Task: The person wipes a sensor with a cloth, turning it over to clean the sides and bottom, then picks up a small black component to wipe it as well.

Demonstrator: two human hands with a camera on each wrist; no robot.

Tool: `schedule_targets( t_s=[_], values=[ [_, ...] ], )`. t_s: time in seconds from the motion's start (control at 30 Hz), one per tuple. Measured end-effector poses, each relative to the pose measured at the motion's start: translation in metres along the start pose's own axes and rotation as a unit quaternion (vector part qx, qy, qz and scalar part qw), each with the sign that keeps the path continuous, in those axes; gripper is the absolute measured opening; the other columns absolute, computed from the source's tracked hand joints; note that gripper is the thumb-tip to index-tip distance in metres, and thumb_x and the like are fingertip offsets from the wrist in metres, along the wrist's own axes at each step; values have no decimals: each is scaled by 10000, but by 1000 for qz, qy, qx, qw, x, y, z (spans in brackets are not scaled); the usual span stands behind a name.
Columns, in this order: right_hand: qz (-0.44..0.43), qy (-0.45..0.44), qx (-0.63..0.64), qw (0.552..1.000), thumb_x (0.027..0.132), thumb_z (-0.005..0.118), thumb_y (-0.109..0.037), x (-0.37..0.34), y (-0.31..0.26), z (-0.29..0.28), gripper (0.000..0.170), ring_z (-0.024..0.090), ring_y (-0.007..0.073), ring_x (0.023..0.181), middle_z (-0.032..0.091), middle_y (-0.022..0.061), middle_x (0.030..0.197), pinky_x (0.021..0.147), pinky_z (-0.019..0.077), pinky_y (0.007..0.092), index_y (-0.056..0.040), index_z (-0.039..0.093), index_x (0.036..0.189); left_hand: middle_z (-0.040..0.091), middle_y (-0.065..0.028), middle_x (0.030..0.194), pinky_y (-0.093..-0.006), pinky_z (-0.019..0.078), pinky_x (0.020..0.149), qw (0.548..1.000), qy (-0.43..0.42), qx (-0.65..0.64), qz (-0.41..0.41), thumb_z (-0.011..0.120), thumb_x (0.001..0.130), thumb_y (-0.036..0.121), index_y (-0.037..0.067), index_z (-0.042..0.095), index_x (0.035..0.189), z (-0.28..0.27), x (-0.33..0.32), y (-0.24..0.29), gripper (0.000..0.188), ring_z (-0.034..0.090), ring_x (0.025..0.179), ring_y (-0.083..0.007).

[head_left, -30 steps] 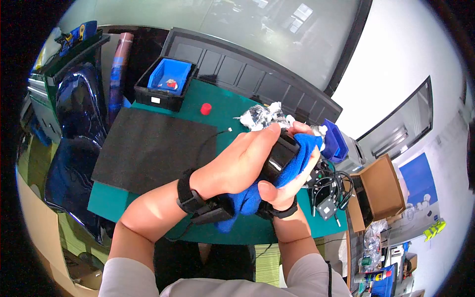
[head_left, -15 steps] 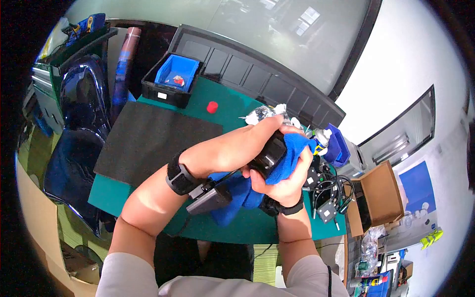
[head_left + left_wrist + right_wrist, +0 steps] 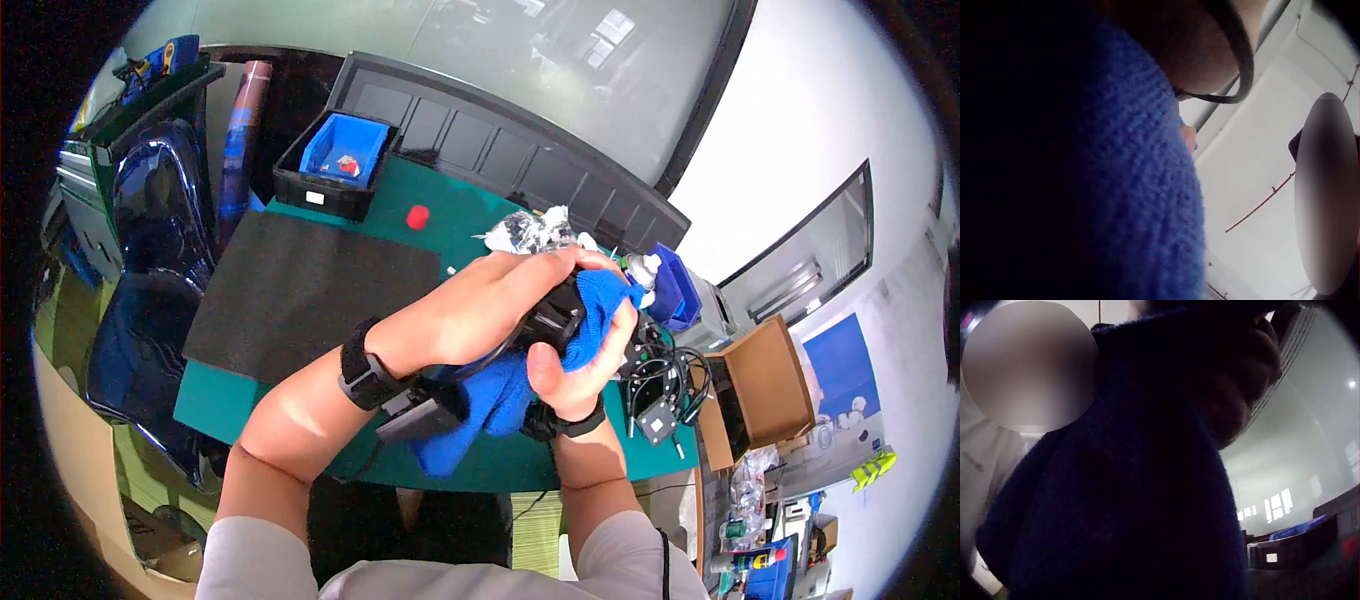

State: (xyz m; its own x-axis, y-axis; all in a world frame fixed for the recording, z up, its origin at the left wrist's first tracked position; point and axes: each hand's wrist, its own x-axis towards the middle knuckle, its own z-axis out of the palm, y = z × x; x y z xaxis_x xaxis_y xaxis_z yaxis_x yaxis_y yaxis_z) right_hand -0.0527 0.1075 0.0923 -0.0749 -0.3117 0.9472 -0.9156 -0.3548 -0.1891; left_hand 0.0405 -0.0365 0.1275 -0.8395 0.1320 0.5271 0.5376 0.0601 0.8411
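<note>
In the head view both hands meet around a glossy black object (image 3: 555, 322) above the table's right half. My left hand (image 3: 475, 310) holds it from the left, its fingers reaching over the far end. A blue knitted cloth (image 3: 600, 305) covers the object's right side and hangs down below the wrists. Through the cloth my right hand (image 3: 592, 365) grips the object, fingers behind it and thumb raised toward me. A dark cord runs from under my left hand. Blue cloth (image 3: 1147, 187) fills much of the left wrist view; dark cloth (image 3: 1129, 487) blocks most of the right wrist view.
A black foam mat (image 3: 310, 290) lies on the green table (image 3: 215, 395). Behind are a black bin (image 3: 345, 205) holding a blue tray, a red cap (image 3: 418, 217) and crumpled foil (image 3: 530, 230). Right of the hands sit tangled cables (image 3: 690, 385), a spray can (image 3: 641, 270) and a cardboard box (image 3: 765, 390).
Both hands have shifted on the black object, which has turned. The right thumb, bent against it half a second ago, now stands away. More blue cloth hangs below the hands than a second ago.
</note>
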Motion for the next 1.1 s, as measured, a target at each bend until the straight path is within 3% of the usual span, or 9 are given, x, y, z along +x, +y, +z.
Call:
schedule_targets(
  t_s=[0.07,0.13,0.2,0.33,0.43,0.53,0.83,1.03,1.1],
  values=[
    [-74,-41,-19,996,707,794,-283,0,9,-5,676,464,360,1189,460,220,1271,1014,367,474,-48,443,1235,630,-196,1067,-361,435,916,987,50,118,93,384,997,255,-36,519,1209,3,-3,-10,384,595,1020,-297],
    [-35,-40,-10,999,693,794,-269,4,-6,0,573,457,378,1200,461,219,1263,1020,363,476,-91,505,1154,625,-208,1084,-353,430,937,988,45,126,72,352,1008,223,-47,515,1211,2,-2,-6,375,595,1037,-305],
    [128,-17,8,992,693,788,-268,8,-20,3,479,467,386,1189,462,214,1255,1006,380,480,-110,546,1075,630,-189,1091,-352,437,928,999,7,4,-42,338,1017,234,-38,510,1222,-1,4,-10,381,602,1022,-270],
    [17,-63,-29,997,713,765,-298,5,-5,-5,574,488,355,1146,466,220,1250,1002,379,464,-61,486,1154,638,-127,1053,-328,448,890,997,24,67,-13,331,1020,298,-29,536,1187,2,2,-5,420,590,971,-189],
    [-15,-5,47,999,735,745,-320,1,5,1,659,497,331,1128,474,240,1248,994,380,450,-51,403,1230,624,-77,1025,-304,448,862,998,1,-59,4,326,1018,349,-19,549,1170,7,3,3,457,558,933,-135],
    [61,25,66,996,740,739,-337,0,-7,5,697,504,315,1111,478,254,1249,979,387,444,-46,365,1251,602,-57,998,-293,444,854,995,13,-72,-69,325,1017,368,-10,549,1185,9,2,4,470,541,920,-124],
    [15,-49,-8,999,725,742,-240,4,-6,-4,421,501,368,1115,464,225,1214,958,408,465,-159,475,1040,611,-239,1139,-365,440,919,978,5,149,145,356,984,198,-30,469,1280,4,-1,-5,391,591,1056,-351],
    [-22,-37,-28,999,761,716,-254,4,-9,-2,416,496,371,1125,457,235,1234,952,410,475,-190,463,1084,628,-222,1070,-360,456,887,982,13,167,89,364,981,216,-31,500,1222,7,0,-4,371,610,996,-335],
    [31,6,5,999,768,709,-294,5,-13,3,528,498,340,1109,466,241,1236,959,400,461,-116,423,1174,634,-205,1050,-343,465,848,997,32,-48,-43,356,982,250,-27,528,1192,11,2,4,387,624,926,-296]
  ],
)
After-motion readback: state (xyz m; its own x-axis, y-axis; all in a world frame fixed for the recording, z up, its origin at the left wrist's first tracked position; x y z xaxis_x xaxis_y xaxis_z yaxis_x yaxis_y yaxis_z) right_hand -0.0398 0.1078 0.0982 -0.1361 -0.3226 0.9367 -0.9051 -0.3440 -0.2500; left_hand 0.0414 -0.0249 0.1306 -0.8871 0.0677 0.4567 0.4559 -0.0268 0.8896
